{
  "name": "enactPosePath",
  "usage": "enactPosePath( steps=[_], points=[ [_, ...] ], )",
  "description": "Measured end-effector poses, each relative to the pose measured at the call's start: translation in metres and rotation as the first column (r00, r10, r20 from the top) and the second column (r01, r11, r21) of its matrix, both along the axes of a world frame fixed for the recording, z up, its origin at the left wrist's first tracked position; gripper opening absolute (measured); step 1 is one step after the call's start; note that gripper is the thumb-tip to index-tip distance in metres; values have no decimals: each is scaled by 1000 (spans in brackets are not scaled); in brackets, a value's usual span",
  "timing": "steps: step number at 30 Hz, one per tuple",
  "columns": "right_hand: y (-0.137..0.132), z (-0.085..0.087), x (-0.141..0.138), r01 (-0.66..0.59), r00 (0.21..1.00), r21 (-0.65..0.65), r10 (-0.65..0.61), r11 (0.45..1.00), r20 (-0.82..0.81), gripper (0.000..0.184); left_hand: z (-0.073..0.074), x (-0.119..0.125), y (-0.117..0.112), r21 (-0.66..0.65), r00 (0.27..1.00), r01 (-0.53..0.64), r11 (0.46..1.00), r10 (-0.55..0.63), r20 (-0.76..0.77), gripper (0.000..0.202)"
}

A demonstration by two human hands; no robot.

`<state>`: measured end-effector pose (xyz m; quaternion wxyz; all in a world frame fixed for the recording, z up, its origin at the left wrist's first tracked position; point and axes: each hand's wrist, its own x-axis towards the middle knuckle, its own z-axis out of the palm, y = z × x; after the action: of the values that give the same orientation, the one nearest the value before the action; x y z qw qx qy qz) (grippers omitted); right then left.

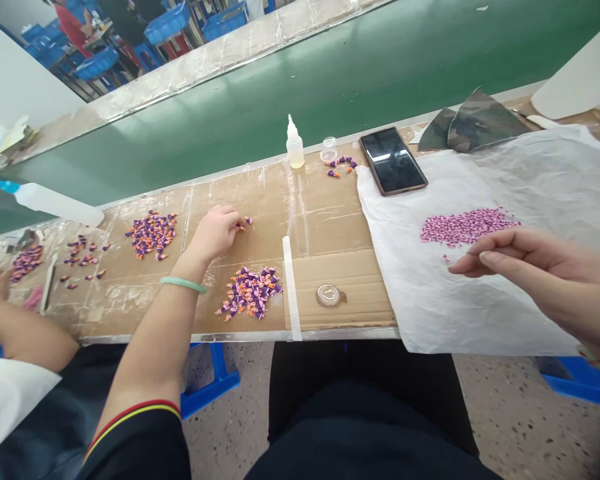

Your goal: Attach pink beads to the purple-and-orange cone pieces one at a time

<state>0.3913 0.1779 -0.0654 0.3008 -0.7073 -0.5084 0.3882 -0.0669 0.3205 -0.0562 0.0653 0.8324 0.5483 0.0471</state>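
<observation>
My left hand [217,232], with a pale green bangle [184,285] on its wrist, is closed at the fingertips on a small purple-and-orange piece [249,220], partly hidden by the fingers. Below it lies a heap of purple, pink and orange pieces [251,293]. Over white sheeting, my right hand [525,263] hovers with loosely bent fingers, and I see nothing held in it. Just beyond its fingers spreads a pile of tiny pink pieces [463,227]. A round clear dish [329,295] of clear liquid rests on the cardboard between my hands.
Behind stand a dropper bottle [295,150], a small clear cup [329,149] and a phone [393,161]. More coloured pieces [153,235] lie left. Another person's arm [23,320] reaches in at the left edge. A white strip [291,287] borders the cardboard.
</observation>
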Motion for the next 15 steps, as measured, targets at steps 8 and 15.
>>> enactPosePath(
  steps=[8,15],
  points=[
    [0,14,3,24,1000,181,-27,983,13,26,17,18,-24,79,988,-108,991,99,115,15],
    [11,-12,27,-270,930,276,175,923,323,13,28,37,-75,34,871,-184,982,147,469,8]
  ],
)
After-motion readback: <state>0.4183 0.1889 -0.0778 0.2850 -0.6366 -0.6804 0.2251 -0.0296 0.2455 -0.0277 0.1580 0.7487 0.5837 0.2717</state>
